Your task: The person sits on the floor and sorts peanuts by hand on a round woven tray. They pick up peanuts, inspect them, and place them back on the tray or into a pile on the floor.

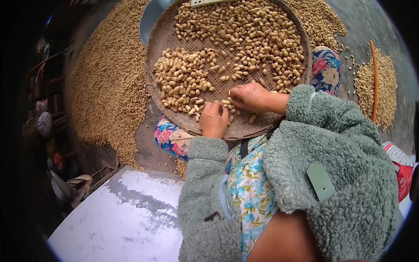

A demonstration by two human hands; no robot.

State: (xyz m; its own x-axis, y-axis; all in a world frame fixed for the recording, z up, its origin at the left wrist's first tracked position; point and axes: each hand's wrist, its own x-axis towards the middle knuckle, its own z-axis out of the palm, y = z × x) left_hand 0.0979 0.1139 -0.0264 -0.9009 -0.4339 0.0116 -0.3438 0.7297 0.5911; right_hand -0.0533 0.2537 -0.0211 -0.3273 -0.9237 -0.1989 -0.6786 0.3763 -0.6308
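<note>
A round woven bamboo tray [220, 81] full of unshelled peanuts rests across my lap. One heap of peanuts [181, 78] lies at its left, and a wider spread of peanuts [270, 43] covers its far and right parts. My left hand [214, 121] is at the tray's near rim, fingers curled down among a few peanuts; what they grip is hidden. Just right of it, my right hand [253, 97] is closed in a pinch, with a peanut showing at its fingertips. Several loose peanuts [228, 105] lie between the two hands.
A large pile of peanuts [104, 78] covers the floor at left, with smaller piles [316, 19] beyond the tray and at right. An orange-brown stick [375, 83] lies on the right pile. A grey-blue basin [150, 19] stands behind the tray. A white worn surface [126, 218] is at lower left.
</note>
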